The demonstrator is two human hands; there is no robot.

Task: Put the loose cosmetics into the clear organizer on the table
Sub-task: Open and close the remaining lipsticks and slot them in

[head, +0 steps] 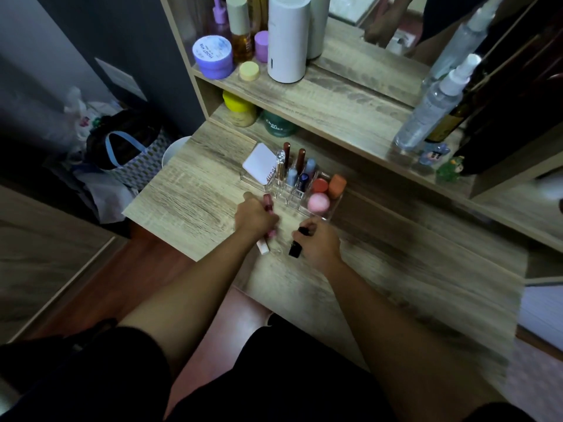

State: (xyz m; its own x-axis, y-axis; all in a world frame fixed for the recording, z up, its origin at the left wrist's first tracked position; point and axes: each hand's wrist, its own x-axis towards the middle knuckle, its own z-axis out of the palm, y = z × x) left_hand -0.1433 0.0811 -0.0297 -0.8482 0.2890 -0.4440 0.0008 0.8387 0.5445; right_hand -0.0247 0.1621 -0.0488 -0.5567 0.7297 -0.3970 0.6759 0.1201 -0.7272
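Note:
The clear organizer point(327, 213) stands on the wooden table point(189, 193) and holds several upright lip tubes, a white square compact point(259, 162) and round pink and orange pots. Just in front of it, my left hand point(254, 219) is closed around a pink lip gloss tube point(268, 202), whose tip points toward the organizer. A white-ended tube point(263, 246) sticks out under the same hand. My right hand point(320, 242) grips a black tube point(295, 249) close to the table surface, a little nearer to me than the organizer.
A raised wooden shelf point(320, 95) behind the organizer carries jars, a tall white cylinder point(288, 38) and clear spray bottles point(432, 108). A mirror leans at the back. A patterned bag point(134, 159) and a white bin sit on the floor to the left.

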